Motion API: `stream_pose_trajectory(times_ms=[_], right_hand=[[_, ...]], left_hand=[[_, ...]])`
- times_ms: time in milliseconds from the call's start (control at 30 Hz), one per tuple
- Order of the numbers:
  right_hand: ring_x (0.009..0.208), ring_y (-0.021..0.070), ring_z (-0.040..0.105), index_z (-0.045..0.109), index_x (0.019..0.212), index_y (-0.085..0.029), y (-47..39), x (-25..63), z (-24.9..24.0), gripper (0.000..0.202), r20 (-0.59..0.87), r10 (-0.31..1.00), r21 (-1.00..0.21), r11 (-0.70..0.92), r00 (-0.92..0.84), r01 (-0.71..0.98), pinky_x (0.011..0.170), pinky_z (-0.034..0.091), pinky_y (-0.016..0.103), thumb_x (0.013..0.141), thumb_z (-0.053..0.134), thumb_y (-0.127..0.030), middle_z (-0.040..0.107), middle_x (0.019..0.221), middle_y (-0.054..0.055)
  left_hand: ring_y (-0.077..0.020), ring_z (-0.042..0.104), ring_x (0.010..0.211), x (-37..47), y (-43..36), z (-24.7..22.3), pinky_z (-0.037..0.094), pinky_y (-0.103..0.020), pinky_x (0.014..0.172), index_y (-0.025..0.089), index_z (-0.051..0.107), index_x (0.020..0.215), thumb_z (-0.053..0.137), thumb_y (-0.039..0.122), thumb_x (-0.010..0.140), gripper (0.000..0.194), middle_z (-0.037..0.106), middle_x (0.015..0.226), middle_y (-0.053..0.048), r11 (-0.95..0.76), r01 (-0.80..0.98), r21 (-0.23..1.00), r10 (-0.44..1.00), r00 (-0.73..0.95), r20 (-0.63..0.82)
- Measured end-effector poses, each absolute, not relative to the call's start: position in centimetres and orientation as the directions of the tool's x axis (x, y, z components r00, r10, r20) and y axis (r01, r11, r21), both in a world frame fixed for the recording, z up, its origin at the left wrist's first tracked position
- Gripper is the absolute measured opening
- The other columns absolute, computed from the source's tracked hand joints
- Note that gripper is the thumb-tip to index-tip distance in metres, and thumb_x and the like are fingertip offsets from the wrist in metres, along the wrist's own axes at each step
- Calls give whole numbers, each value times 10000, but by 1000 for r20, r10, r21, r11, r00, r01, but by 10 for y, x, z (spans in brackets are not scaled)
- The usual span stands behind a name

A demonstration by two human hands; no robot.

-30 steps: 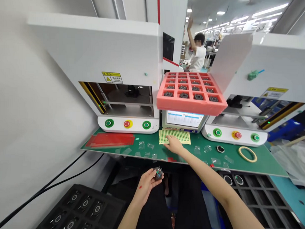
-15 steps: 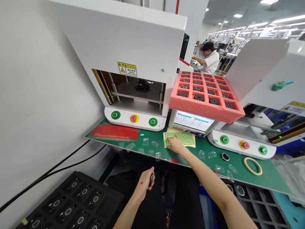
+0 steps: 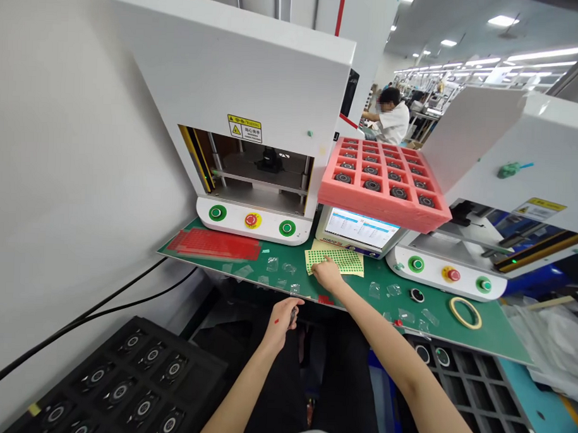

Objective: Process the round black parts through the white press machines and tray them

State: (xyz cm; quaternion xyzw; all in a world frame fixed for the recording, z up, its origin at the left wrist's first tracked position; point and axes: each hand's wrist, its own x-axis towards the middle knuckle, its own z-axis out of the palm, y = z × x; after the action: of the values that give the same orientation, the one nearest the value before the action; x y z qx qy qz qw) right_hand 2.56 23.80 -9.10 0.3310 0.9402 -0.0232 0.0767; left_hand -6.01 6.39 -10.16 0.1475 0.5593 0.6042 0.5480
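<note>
Our left hand [image 3: 276, 325], clamped on a small dark part [image 3: 293, 316], has risen nearer the green-dot sticker sheet [image 3: 351, 263] beneath our right hand [image 3: 328, 275]; hands apart, right grip unclear.

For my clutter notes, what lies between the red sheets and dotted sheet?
Clear plastic scraps and a small teal bit, on the green tabletop; the head view shows this.

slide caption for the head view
Left hand holding a small dark part, right hand at a sheet of green dots on the green bench.
</note>
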Motion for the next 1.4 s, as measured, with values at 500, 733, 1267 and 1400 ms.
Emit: stream_pose_trajectory(times_ms=[500,733,1267,1400], right_hand=[[1016,180,681,645,999,-196,137,110,-30,174,548,346,0,911,-761,413,1178,246,515,931,512,-106,752,1044,38],[973,200,688,624,1043,-196,107,125,11,218,737,376,-243,923,-562,300,987,505,452,847,623,-101,743,992,71],[775,149,705,635,947,-214,85,133,34,149,736,369,-269,929,-568,255,941,518,439,870,611,-88,762,887,34],[781,138,703,621,913,-205,85,136,33,129,713,401,-330,916,-575,229,941,524,419,872,605,-85,749,872,39]], left_hand=[[-39,198,404,-41,83,-52,140,-210,406,146,570,611,682,510,684,388,247,480,93,77,-325,942,933,-311,-183],[-104,439,603,-28,48,-5,319,-240,580,150,612,573,656,285,765,239,480,612,11,-80,21,997,921,-380,82],[-98,498,571,-12,15,25,361,-211,553,154,591,726,485,100,875,191,547,656,-7,-341,665,664,825,-127,551],[-97,485,540,-10,13,28,340,-220,526,156,586,706,484,94,868,202,537,634,-4,-341,705,622,813,-111,571]])
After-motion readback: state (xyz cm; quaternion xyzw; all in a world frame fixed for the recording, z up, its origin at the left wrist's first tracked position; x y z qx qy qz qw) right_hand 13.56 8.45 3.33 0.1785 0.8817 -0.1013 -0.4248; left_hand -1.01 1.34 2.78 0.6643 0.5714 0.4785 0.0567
